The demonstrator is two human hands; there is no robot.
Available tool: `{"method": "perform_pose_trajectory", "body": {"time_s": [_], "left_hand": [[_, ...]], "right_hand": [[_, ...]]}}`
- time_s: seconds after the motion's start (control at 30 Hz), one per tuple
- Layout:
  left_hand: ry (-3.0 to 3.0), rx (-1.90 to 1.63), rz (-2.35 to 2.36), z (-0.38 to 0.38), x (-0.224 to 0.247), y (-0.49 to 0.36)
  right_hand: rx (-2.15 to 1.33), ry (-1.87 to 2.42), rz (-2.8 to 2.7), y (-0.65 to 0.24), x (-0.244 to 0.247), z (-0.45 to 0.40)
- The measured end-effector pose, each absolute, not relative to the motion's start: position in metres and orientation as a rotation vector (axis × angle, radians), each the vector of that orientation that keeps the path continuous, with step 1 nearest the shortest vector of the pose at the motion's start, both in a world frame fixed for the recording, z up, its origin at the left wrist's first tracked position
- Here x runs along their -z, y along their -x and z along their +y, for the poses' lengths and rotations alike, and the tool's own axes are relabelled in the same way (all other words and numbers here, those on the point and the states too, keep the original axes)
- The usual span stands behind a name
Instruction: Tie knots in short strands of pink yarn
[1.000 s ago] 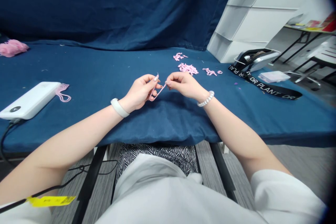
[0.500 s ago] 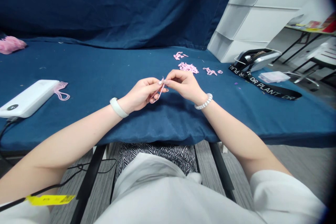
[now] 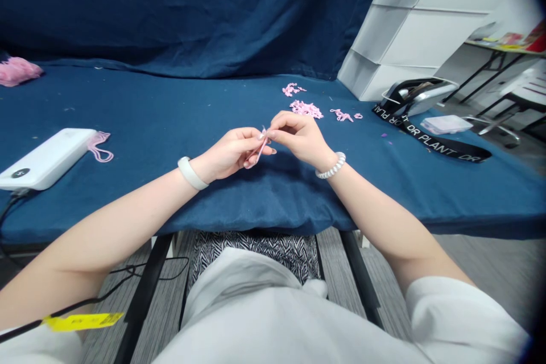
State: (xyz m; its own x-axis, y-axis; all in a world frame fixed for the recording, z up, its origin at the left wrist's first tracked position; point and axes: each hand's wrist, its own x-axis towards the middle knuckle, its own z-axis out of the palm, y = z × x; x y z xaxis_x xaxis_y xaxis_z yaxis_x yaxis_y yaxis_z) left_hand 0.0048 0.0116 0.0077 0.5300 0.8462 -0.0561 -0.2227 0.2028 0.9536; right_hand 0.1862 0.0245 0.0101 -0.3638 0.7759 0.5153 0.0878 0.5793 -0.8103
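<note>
A thin pink cord (image 3: 260, 152) hangs in a narrow loop between my two hands, above the front of the blue-covered table. My left hand (image 3: 237, 152) pinches it between thumb and forefinger, with the other fingers curled behind. From the right, my right hand (image 3: 300, 137) pinches the cord's upper end, its fingertips touching those of the left. Whether there is a knot at the pinch is too small to tell. Beyond my right hand lie a heap of small pink cord pieces (image 3: 306, 109), a smaller pile (image 3: 292, 89) and a few loose pieces (image 3: 341, 115).
A white power bank (image 3: 49, 156) lies at the left, with pink cords (image 3: 100, 147) by its end. A pink bundle (image 3: 19, 71) sits at the far left. On the right are a black lettered strap (image 3: 443, 145), a pouch (image 3: 420, 94) and a clear flat box (image 3: 446, 124).
My hands stay together in nearly the same place. The pink cord's loop has narrowed and shifted slightly right, and my left fingers have moved a little.
</note>
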Motion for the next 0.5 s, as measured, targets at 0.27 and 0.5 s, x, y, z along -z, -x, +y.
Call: {"method": "perform_pose_trajectory", "body": {"time_s": [0.27,0.5], "left_hand": [[-1.125,-0.835,0.675,0.0102,-0.0102,-0.0050],[-1.190,-0.833,0.645,0.0104,-0.0087,-0.0049]], "right_hand": [[-1.025,0.694,-1.740,-0.1854,-0.0084,0.0255],[-1.216,0.656,-1.635,-0.1807,-0.0007,0.0264]]}}
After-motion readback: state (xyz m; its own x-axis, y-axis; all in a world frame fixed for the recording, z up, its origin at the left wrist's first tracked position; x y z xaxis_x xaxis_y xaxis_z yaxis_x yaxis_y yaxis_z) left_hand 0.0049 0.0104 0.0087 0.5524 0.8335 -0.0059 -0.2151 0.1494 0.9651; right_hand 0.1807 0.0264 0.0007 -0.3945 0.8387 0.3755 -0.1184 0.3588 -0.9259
